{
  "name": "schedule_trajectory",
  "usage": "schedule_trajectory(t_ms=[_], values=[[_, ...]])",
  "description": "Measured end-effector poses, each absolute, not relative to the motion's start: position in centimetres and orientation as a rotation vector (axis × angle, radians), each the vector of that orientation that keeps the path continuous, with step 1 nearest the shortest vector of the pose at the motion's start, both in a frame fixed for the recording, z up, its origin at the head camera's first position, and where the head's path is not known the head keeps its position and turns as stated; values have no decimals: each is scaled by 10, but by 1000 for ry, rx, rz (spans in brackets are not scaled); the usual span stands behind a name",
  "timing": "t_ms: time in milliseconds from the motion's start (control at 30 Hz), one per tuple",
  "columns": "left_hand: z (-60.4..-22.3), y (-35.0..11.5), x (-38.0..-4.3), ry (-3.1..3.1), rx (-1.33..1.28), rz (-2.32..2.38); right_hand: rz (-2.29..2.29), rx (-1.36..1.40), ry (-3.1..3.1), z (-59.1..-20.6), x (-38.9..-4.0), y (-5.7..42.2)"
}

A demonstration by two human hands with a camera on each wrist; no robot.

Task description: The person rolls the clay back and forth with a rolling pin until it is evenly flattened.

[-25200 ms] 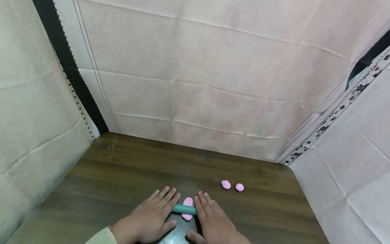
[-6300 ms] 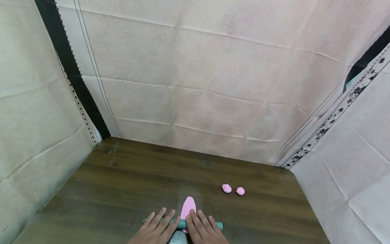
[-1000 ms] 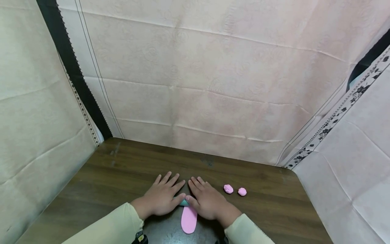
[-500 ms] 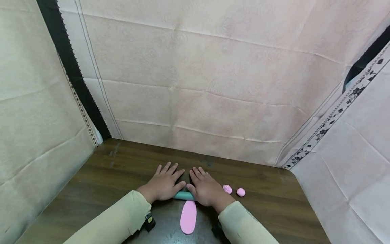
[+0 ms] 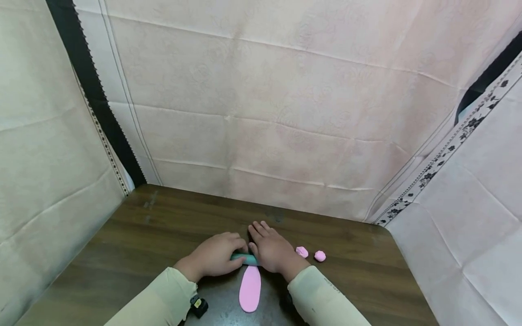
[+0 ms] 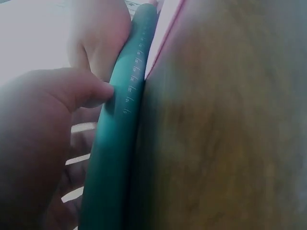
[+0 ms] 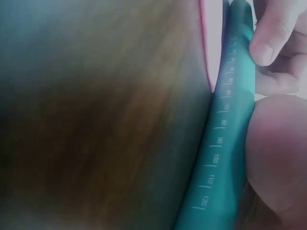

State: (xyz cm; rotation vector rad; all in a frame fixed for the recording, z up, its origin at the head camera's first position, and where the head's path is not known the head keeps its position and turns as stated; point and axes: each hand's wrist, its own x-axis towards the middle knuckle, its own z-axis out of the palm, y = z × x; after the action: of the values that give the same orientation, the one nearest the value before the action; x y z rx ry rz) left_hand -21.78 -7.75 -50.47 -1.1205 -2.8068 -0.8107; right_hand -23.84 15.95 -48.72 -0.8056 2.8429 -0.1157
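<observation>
A green rolling pin with printed measuring marks lies crosswise at the far end of a flat pink tongue of modelling dough. My left hand grips the pin's left part, thumb on the near side and fingers curled over the far side. In the left wrist view, the left thumb touches the green rolling pin. My right hand rests over the pin's right part, fingers stretched forward. Both hands hide the pin's ends in the head view. The pink dough borders the pin in the right wrist view.
Two small pink dough lumps sit on the brown wooden table, right of my right hand. Pale cloth stands behind the table, with more at both sides. A black wrist device shows under the left sleeve.
The left fingers, spread out half a second ago, have curled round the rolling pin. The right hand stays flat. Since the earliest frame, the dough has become longer and flatter.
</observation>
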Motion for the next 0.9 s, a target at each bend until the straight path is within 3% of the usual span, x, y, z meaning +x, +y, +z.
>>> schedule_trajectory(t_ms=[233,533,900], values=[[-509,-81,-215,-2791,-1110,-853,-132,-988,2885,-477,-225,157],[-512,-79,-217,-2790,-1065,-909,-41,-1280,3010,-446,-157,166],[-515,-80,-214,-2784,-1039,-899,-121,-1506,2853,-463,-127,174]])
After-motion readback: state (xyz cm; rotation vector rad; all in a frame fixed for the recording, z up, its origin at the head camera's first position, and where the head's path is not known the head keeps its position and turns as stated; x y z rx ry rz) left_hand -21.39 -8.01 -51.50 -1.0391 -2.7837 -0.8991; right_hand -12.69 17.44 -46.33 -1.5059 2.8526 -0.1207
